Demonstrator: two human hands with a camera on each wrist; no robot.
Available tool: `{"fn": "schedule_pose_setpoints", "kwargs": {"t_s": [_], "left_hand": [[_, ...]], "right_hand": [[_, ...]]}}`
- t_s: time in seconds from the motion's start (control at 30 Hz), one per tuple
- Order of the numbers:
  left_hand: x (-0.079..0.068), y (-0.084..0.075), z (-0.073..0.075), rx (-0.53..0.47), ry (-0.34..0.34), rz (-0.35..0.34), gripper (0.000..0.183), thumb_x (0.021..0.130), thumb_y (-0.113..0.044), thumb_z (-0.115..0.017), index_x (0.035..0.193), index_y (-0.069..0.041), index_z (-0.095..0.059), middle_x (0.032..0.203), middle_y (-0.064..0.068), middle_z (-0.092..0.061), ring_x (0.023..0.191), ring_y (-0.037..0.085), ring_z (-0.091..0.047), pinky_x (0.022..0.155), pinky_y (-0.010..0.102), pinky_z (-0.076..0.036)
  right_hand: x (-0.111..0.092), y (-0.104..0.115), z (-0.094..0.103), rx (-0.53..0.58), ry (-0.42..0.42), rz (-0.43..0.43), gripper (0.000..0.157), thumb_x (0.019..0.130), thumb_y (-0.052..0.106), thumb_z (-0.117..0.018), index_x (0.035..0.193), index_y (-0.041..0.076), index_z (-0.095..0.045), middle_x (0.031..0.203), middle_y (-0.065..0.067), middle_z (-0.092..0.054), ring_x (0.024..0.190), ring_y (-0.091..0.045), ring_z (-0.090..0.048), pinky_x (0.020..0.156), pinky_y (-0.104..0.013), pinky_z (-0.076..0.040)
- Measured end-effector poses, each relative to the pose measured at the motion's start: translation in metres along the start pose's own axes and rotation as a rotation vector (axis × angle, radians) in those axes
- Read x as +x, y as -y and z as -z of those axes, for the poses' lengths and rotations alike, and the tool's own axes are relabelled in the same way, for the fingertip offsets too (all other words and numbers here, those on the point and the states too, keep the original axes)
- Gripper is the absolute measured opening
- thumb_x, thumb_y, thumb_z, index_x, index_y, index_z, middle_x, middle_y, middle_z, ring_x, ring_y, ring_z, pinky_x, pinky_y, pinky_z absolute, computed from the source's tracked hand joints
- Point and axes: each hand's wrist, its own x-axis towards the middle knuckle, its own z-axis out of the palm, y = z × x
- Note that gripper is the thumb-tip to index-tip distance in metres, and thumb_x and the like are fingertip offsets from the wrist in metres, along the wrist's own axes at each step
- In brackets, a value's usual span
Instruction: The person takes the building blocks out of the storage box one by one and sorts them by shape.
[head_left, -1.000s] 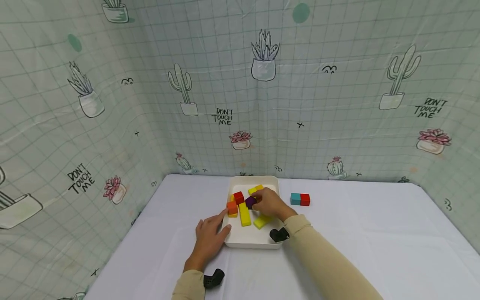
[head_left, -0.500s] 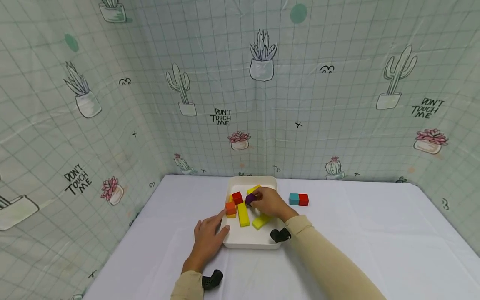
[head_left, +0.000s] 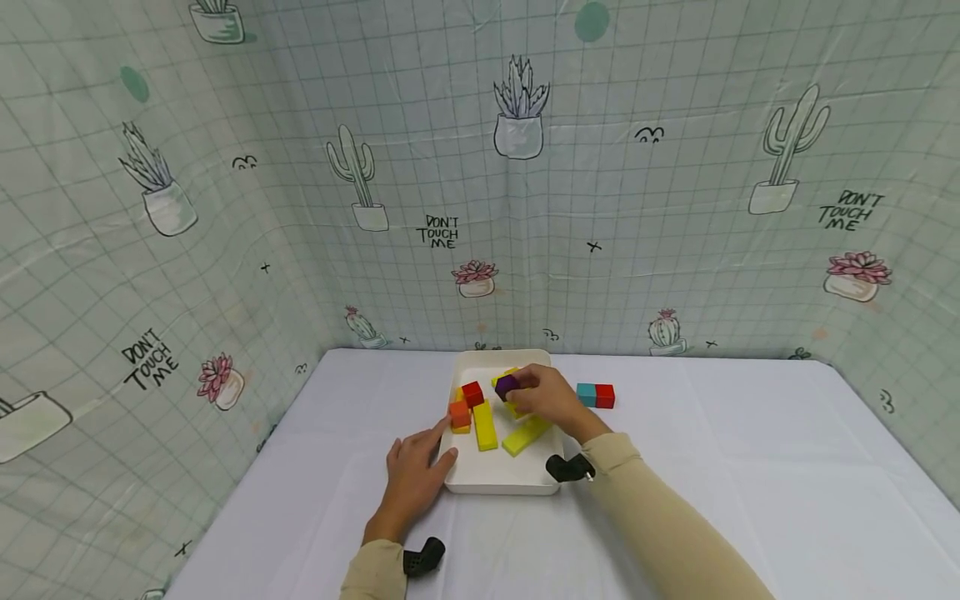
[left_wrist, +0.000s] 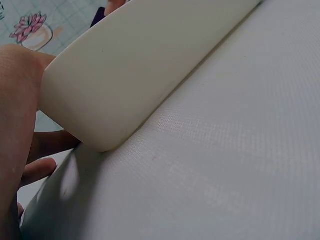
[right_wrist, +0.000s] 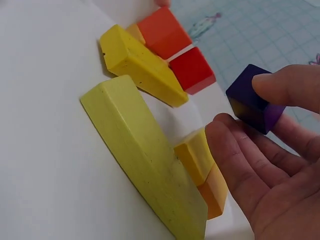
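Note:
In the head view my right hand point(head_left: 551, 397) pinches a dark purple cube point(head_left: 507, 387) over the far part of the white tray point(head_left: 502, 483). The right wrist view shows that cube point(right_wrist: 252, 97) between thumb and fingertips, above the blocks. My left hand point(head_left: 417, 471) lies at the tray's left side, its index finger reaching the rim beside an orange cube point(head_left: 459, 414). A red cube point(head_left: 472, 393) sits just behind the orange one. Two long yellow blocks, one upright yellow point(head_left: 485, 426) and one greenish yellow point(head_left: 527, 435), lie in the tray.
A teal cube point(head_left: 586, 395) and a red cube point(head_left: 604, 396) stand side by side on the white tablecloth point(head_left: 712, 450), right of the tray. More yellow and orange blocks point(right_wrist: 205, 170) lie at the tray's far side. A cactus-printed cloth point(head_left: 420, 167) hangs behind the table.
The right hand has raised the purple cube and carried it slightly away and to the right, uncovering more of the yellow blocks below. The left hand has stayed at the tray's side.

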Motion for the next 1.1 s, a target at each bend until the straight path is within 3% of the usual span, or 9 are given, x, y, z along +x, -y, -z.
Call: {"fn": "schedule_pose_setpoints", "kwargs": {"t_s": [0.37,0.7,1.1], "left_hand": [[-0.002,0.0,-0.005,-0.018,0.007,-0.014,0.056,0.097,-0.031,-0.059,0.151,-0.021,-0.049,0.142,0.011,-0.058,0.134,0.036,-0.042,0.116,0.065,-0.006],[-0.002,0.001,0.0,-0.007,-0.004,-0.013,0.055,0.098,-0.03,-0.059,0.151,-0.021,-0.048,0.142,0.012,-0.057,0.135,0.036,-0.041,0.116,0.064,-0.005],[-0.002,0.001,0.0,-0.01,-0.003,-0.009,0.056,0.098,-0.032,-0.059,0.151,-0.021,-0.048,0.142,0.012,-0.057,0.135,0.035,-0.041,0.116,0.064,-0.004]], "right_hand": [[-0.014,-0.005,0.015,0.168,-0.028,0.024,0.039,0.09,0.012,-0.074,0.124,0.0,-0.059,0.121,-0.019,-0.063,0.104,-0.036,-0.066,0.083,-0.037,-0.059],[-0.025,0.0,0.023,0.313,-0.027,0.065,0.037,0.093,0.008,-0.068,0.124,-0.005,-0.054,0.124,-0.023,-0.062,0.103,-0.031,-0.067,0.087,-0.041,-0.058],[-0.036,-0.003,0.04,0.33,-0.062,0.062,0.04,0.096,0.012,-0.066,0.128,-0.006,-0.05,0.123,-0.025,-0.062,0.107,-0.036,-0.066,0.087,-0.042,-0.058]]}}
